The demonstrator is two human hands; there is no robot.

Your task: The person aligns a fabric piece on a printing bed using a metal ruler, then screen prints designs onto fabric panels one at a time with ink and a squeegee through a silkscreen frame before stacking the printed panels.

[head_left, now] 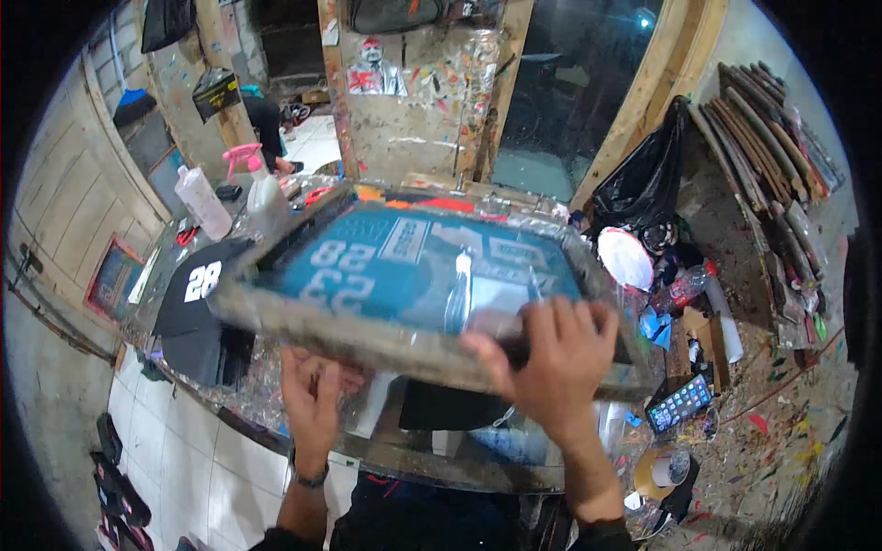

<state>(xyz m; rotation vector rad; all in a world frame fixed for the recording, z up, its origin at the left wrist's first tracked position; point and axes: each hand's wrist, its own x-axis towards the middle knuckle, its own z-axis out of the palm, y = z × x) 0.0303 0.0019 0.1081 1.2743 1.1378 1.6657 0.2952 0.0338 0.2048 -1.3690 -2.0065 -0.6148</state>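
A screen-printing frame (404, 342) with teal mesh and pale stencil shapes is tilted above the bench, smeared by motion. My right hand (562, 363) grips its near edge toward the right, fingers over the top; something dark by the thumb is too blurred to name. Beneath the frame's near left side is my left hand (317, 395), thumb apart and fingers loosely bent, with nothing visible in it. Whether it touches the frame I cannot tell. Below the frame, a black flat piece (450, 404) lies on the bench. Another black piece (197, 308) with white print lies at left.
A spray bottle (262, 193) with a pink trigger and a translucent bottle (202, 202) stand behind left. On the right are a lit phone (680, 404), a tape roll (663, 470), a cardboard box (703, 349) and a black bag (643, 179). Rolled lengths (763, 147) lean at far right.
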